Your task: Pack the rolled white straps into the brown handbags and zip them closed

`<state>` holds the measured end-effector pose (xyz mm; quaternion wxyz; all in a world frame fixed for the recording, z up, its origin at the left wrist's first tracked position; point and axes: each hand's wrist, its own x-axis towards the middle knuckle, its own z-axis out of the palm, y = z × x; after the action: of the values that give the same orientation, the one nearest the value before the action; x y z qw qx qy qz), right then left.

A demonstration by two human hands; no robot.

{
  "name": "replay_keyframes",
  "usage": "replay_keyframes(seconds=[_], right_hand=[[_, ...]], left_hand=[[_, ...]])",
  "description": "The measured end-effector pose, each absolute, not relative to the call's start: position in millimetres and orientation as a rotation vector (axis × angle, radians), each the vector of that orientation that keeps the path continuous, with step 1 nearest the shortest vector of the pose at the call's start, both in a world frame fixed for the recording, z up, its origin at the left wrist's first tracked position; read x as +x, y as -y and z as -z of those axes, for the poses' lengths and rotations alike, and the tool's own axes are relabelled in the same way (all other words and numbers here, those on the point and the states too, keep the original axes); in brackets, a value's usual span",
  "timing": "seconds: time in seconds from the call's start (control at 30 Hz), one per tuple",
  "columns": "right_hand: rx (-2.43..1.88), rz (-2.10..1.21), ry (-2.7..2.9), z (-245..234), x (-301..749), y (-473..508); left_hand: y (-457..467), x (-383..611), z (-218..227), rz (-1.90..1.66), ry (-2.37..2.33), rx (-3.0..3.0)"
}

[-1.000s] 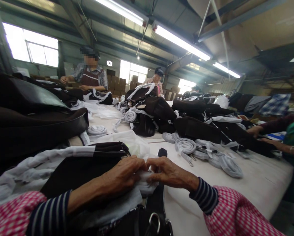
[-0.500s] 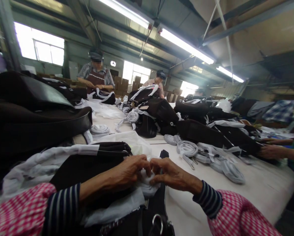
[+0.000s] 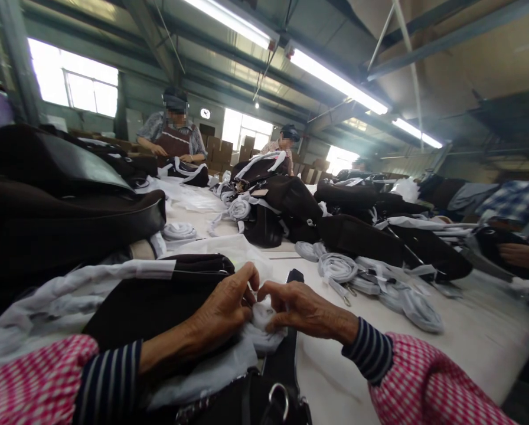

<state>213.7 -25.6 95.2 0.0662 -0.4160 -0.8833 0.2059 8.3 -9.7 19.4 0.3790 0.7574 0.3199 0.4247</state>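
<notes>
The white-wrapped roll [image 3: 268, 330] sits between the person's two hands, resting among dark bags and straps at the near side of the desk [image 3: 335, 378]. Left of the roll, the left hand [image 3: 222, 302] is bent over its edge, fingers curled toward its top; whether that grip is pressed together on the wrapping, I cannot tell. Right of the roll, the right hand [image 3: 296, 307] has its thumb against the wrapping and its forefinger arched above, a gap showing between the two tips; I cannot tell whether the other fingers clamp anything.

A dark strap [image 3: 280, 363] passes beside the roll on its right. Nearer the wearer than the roll is a black piece with a metal ring [image 3: 286, 396]. Left of the roll lies a black bag [image 3: 131, 310] with a white-wrapped handle [image 3: 82, 280], and farther left are large dark bags [image 3: 69, 206].

Beyond the roll, to its right, lie white-wrapped coils [image 3: 336, 267], a metal clasp [image 3: 346, 300] beside them. A heap of dark bags [image 3: 291, 200] stands farther beyond the roll. Past it and to the left, a person in a brown apron [image 3: 173, 143] works; well right of the roll, a co-worker's hand [image 3: 522, 256] is blurred.
</notes>
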Motion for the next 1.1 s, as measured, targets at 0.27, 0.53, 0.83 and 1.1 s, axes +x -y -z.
replay_keyframes(seconds=[0.27,0.53,0.83,1.1], right_hand=[[-1.164,-0.632,2.864,-107.0,204.1,19.5],[-1.281,-0.962,2.673,-103.0,204.1,3.3],[-1.34,-0.495,2.687,-96.4,184.4,16.7],[-1.325,-0.573,2.631,-86.3,184.9,22.4]], left_hand=[[16.8,1.5,-22.1,-1.127,-0.978,2.243],[33.2,-12.2,-21.8,-0.743,-0.895,2.718],[34.0,-1.8,-9.7,-0.888,-0.717,2.817],[32.8,-0.2,-2.7,-0.909,-0.756,2.805]])
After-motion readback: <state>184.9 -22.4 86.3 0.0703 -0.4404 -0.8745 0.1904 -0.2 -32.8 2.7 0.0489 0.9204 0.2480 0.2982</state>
